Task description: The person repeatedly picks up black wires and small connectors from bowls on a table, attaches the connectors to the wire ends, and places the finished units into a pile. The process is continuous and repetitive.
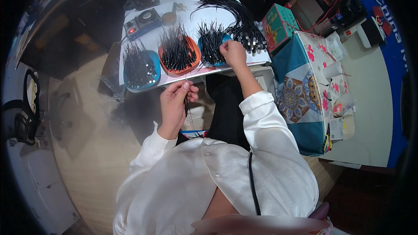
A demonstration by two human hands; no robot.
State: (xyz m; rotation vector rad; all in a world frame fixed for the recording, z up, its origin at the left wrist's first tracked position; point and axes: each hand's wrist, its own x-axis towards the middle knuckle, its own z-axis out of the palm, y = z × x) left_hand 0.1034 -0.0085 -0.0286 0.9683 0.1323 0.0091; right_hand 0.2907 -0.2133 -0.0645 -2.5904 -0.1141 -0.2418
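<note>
My left hand point(176, 104) is closed in a pinch in front of the table edge. A thin black cable point(187, 106) runs down from its fingers, and a fine tip shows above them. My right hand point(234, 54) reaches to the right side of a blue bowl point(227, 38) packed with short black cables point(210, 43). Its fingers are pressed together; whatever is in them is hidden. Left of that stands an orange bowl point(194, 45) full of upright black cables point(176, 50). Another blue bowl point(154, 56), at the far left, holds black cables with some silvery connectors.
Loose black cables point(244, 21) with metal plugs lie fanned on the white table point(191, 15), right of the bowls. A small device with a red light point(132, 30) sits at the back left. To the right are a green box point(278, 26) and a cloth-covered table point(300, 93).
</note>
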